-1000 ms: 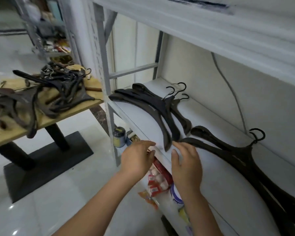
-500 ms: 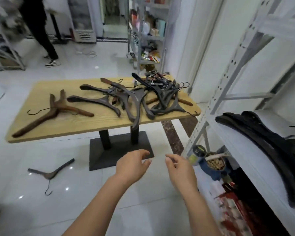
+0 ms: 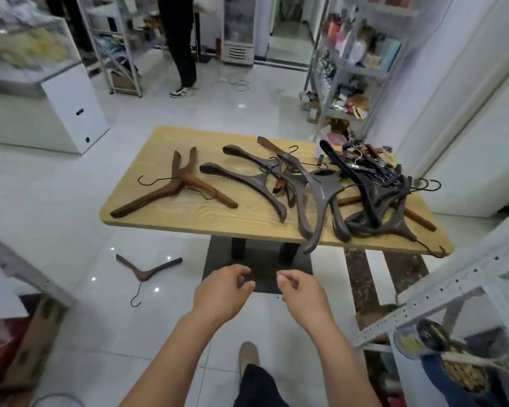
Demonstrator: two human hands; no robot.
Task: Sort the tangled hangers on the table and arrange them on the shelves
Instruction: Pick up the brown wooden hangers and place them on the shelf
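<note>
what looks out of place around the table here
A brown hanger lies on the floor left of the table, apart from the others. A grey hanger pokes past the table's near edge.

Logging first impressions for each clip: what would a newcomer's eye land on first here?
The tangle of dark hangers heaped on the right end of the table draws the eye first. Next, a lone brown hanger lies on the floor by the table's left end. The left hand and right hand hover empty in the foreground.
</note>
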